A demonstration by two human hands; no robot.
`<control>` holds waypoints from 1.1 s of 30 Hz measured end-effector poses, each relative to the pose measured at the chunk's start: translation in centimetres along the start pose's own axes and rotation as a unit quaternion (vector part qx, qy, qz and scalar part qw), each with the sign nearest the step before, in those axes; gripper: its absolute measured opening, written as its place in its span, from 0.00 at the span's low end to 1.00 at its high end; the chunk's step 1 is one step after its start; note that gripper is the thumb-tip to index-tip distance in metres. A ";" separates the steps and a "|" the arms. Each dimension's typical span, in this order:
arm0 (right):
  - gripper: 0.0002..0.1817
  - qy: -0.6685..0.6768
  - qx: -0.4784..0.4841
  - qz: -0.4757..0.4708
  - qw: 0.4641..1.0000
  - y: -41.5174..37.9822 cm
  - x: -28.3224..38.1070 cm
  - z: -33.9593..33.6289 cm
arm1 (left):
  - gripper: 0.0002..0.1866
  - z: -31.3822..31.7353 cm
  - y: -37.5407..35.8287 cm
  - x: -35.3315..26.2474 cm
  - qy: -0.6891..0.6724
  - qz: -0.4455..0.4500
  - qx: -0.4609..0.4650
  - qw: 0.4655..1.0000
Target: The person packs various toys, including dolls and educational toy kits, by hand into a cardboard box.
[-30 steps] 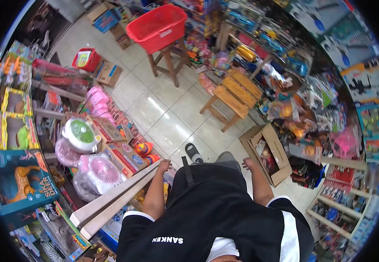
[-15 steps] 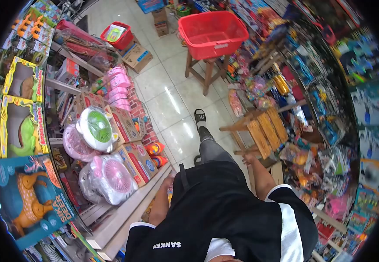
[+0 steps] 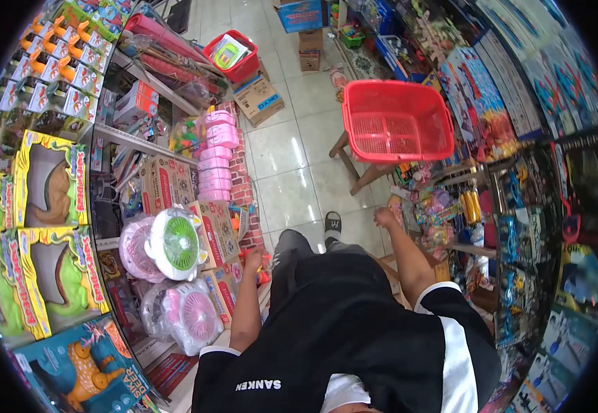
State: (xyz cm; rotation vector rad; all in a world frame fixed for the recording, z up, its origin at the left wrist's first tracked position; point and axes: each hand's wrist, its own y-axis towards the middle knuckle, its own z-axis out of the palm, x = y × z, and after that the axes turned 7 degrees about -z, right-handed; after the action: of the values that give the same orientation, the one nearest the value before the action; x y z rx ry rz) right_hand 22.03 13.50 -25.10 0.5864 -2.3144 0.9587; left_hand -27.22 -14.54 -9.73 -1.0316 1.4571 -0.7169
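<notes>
A toy-shop aisle runs ahead over a pale tiled floor point(image 3: 292, 193), with packed shelving point(image 3: 134, 141) along the left and hanging packets of toys point(image 3: 512, 103) along the right. Largest on the left are the yellow-framed dinosaur boxes point(image 3: 44, 179) and, lower down, a blue box with an orange spotted deer point(image 3: 82, 365). Ahead on the right a red plastic basket point(image 3: 395, 120) sits on a wooden stool point(image 3: 357, 168); a smaller red basket point(image 3: 233, 55) stands farther up the aisle beside a cardboard carton point(image 3: 261, 96). On the left shelf two wrapped toy fans, one white and green point(image 3: 175, 241), one pink point(image 3: 192, 316), lean beside printed cartons point(image 3: 213, 230), and a stack of pink cases point(image 3: 216, 162) rises behind them. The person, in a black shirt, walks with both arms swinging. The left hand point(image 3: 252, 259) hangs just beside the cartons at the shelf edge, empty, fingers loosely curled. The right hand point(image 3: 383, 217) is out near small packets point(image 3: 430, 206) on the right rack, holding nothing, fingers loosely bent. One black sandal point(image 3: 332, 224) shows on the floor.
</notes>
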 end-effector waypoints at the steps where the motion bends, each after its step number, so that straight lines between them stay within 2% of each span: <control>1: 0.14 0.037 -0.058 -0.008 0.998 1.5 2.7 -2.2 | 0.14 0.3 -0.1 -2.5 -0.067 -0.001 -0.040 0.997; 2: 0.14 0.034 -0.054 -0.012 0.998 2.5 6.5 -4.6 | 0.15 0.1 0.1 -3.9 -0.133 -0.003 -0.080 0.988; 3: 0.14 0.155 -0.069 0.072 0.983 2.8 11.1 -7.3 | 0.15 -0.3 1.0 -4.1 -0.103 0.029 -0.088 0.990; 4: 0.14 0.272 -0.083 0.155 0.946 3.4 14.0 -9.1 | 0.15 -0.9 2.5 -3.8 -0.108 0.026 -0.090 0.990; 5: 0.14 0.269 -0.078 0.155 0.947 4.5 14.3 -9.2 | 0.15 -1.5 4.2 -3.0 -0.119 0.018 -0.071 0.990; 7: 0.13 0.078 -0.052 0.000 0.996 7.8 10.8 -6.9 | 0.15 -2.5 5.5 -3.2 -0.133 0.012 -0.052 0.990; 9: 0.13 -0.018 0.073 -0.028 0.997 11.0 7.6 -4.3 | 0.15 -3.6 5.7 -4.0 -0.121 -0.048 -0.038 0.991; 10: 0.13 -0.032 0.143 0.001 0.989 11.5 7.7 -4.0 | 0.15 -4.4 7.4 -2.5 -0.125 -0.046 -0.039 0.990; 11: 0.13 -0.047 0.209 0.029 0.976 12.3 8.1 -3.8 | 0.15 -5.4 10.1 -0.3 -0.025 -0.043 -0.010 0.999; 12: 0.14 -0.123 0.276 -0.035 0.953 12.9 8.6 -4.1 | 0.16 -6.8 12.0 0.4 0.078 -0.040 0.018 0.996; 13: 0.14 -0.197 0.340 -0.095 0.914 13.1 9.3 -4.2 | 0.16 -7.9 12.6 0.0 0.078 -0.036 0.018 0.996; 14: 0.14 -0.128 0.340 0.013 0.932 12.9 10.5 -3.9 | 0.17 -8.6 13.0 -0.7 0.161 -0.082 0.037 0.983; 15: 0.14 -0.056 0.329 0.119 0.935 13.6 11.9 -4.6 | 0.18 -9.7 14.0 -2.5 0.244 -0.123 0.055 0.960; 16: 0.14 -0.055 0.325 0.123 0.936 14.6 13.9 -5.6 | 0.18 -11.0 14.0 -5.2 0.248 -0.119 0.057 0.960; 17: 0.14 0.013 0.265 0.244 0.933 15.0 16.1 -6.1 | 0.18 -12.3 13.0 -8.5 0.209 -0.099 0.027 0.973; 18: 0.14 0.080 0.200 0.360 0.908 15.2 18.4 -6.8 | 0.18 -13.4 12.5 -10.6 0.169 -0.081 -0.003 0.982; 19: 0.14 0.084 0.198 0.364 0.906 15.9 20.6 -7.9 | 0.18 -14.7 15.6 -8.8 0.174 -0.081 0.001 0.981; 21: 0.15 0.099 0.168 0.323 0.926 18.3 25.0 -10.6 | 0.15 -19.2 23.8 -9.1 0.325 0.145 0.076 0.931; 22: 0.15 0.103 0.167 0.327 0.924 20.5 16.0 -6.8 | 0.16 -19.8 23.2 -12.7 0.118 0.025 0.047 0.992; 23: 0.16 -0.008 0.188 0.120 0.975 24.9 8.8 -2.7 | 0.17 -20.2 21.5 -18.1 -0.095 -0.100 0.015 0.990; 24: 0.16 -0.005 0.188 0.126 0.974 24.0 13.6 -6.6 | 0.16 -20.9 21.0 -21.5 -0.148 -0.090 0.007 0.985; 25: 0.14 -0.081 0.144 0.075 0.983 26.0 20.4 -10.0 | 0.15 -21.6 21.1 -24.3 -0.201 -0.078 -0.002 0.977; 26: 0.14 -0.079 0.142 0.078 0.984 27.3 22.9 -11.0 | 0.15 -22.8 21.6 -26.9 -0.197 -0.078 0.000 0.977; 27: 0.15 -0.002 0.028 0.139 0.990 28.4 24.7 -12.0 | 0.15 -24.1 22.3 -29.2 -0.123 -0.034 -0.028 0.991; 28: 0.15 0.074 -0.086 0.196 0.974 29.5 26.0 -13.0 | 0.16 -25.0 22.9 -30.8 -0.049 0.011 -0.056 0.997; 29: 0.15 0.075 -0.087 0.200 0.973 30.4 27.0 -14.2 | 0.16 -25.5 23.4 -32.2 -0.046 0.011 -0.053 0.997; 31: 0.15 -0.029 -0.087 0.036 0.995 32.3 27.1 -16.1 | 0.15 -26.0 24.8 -34.4 -0.074 0.013 -0.068 0.995; 32: 0.15 -0.029 -0.086 0.039 0.995 33.2 27.2 -16.7 | 0.15 -26.1 25.4 -35.2 -0.073 0.011 -0.066 0.995; 33: 0.15 -0.036 -0.109 0.108 0.988 34.5 27.1 -17.0 | 0.14 -26.2 25.8 -36.0 -0.059 -0.018 -0.034 0.998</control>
State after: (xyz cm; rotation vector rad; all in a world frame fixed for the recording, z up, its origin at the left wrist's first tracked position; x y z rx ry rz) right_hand -12.60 43.66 -14.83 0.2890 -2.5438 0.7735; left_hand -59.42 25.45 -12.46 -1.1364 1.3712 -0.6254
